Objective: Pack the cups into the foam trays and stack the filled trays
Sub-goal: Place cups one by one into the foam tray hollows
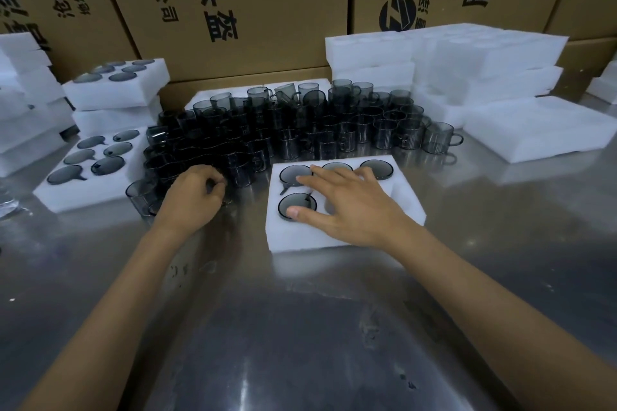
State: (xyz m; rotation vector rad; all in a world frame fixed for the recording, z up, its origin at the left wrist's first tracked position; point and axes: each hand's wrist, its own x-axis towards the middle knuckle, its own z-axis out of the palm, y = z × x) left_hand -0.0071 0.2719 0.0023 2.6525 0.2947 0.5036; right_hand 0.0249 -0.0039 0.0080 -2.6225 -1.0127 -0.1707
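Note:
A white foam tray [405, 200] lies in front of me on the steel table, with smoky glass cups seated in several of its holes. My right hand [350, 202] rests flat on this tray, fingers spread over the cups; the thumb touches the front-left cup [293, 205]. My left hand [197, 195] is curled around a dark cup at the near edge of the big cluster of loose cups [300, 123], which stands behind and left of the tray. Whether that cup is lifted I cannot tell.
A filled tray [60, 193] lies at the left, with more filled trays [117, 90] stacked behind it. Stacks of empty foam trays [467, 57] stand at the right and far left. Cardboard boxes [233, 3] wall the back. Bare steel table [300, 327] spreads toward me.

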